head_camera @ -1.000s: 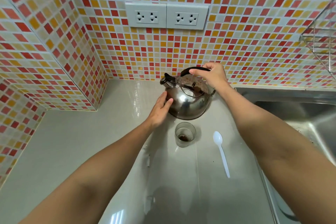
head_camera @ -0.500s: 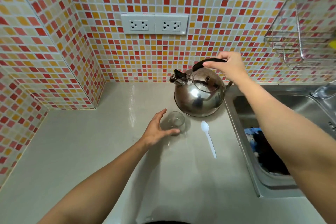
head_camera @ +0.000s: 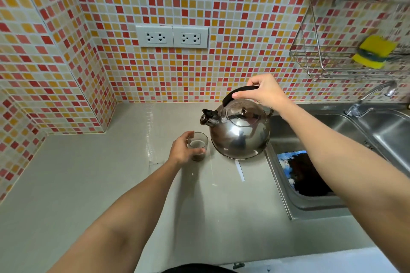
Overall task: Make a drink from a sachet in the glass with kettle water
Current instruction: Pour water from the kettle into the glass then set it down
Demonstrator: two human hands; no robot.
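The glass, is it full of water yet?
No. The glass holds only brown powder at the bottom; the kettle isn't pouring.

Open counter (head_camera: pixel 88 184) left of glass (head_camera: pixel 200 143); kettle (head_camera: pixel 239 133) close right.

the pale grey worktop (head_camera: pixel 93 184) carries a glass (head_camera: pixel 199 146) of brown powder and a white spoon handle (head_camera: pixel 240 170) beside the sink edge.

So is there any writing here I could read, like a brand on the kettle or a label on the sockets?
None that can be read.
Kettle: plain shiny metal, only reflections, no brand showing.
Wall sockets: holes only, no lettering visible.
Glass, held by the left hand: no print.
Sponge in the wire rack: blurred, nothing legible.
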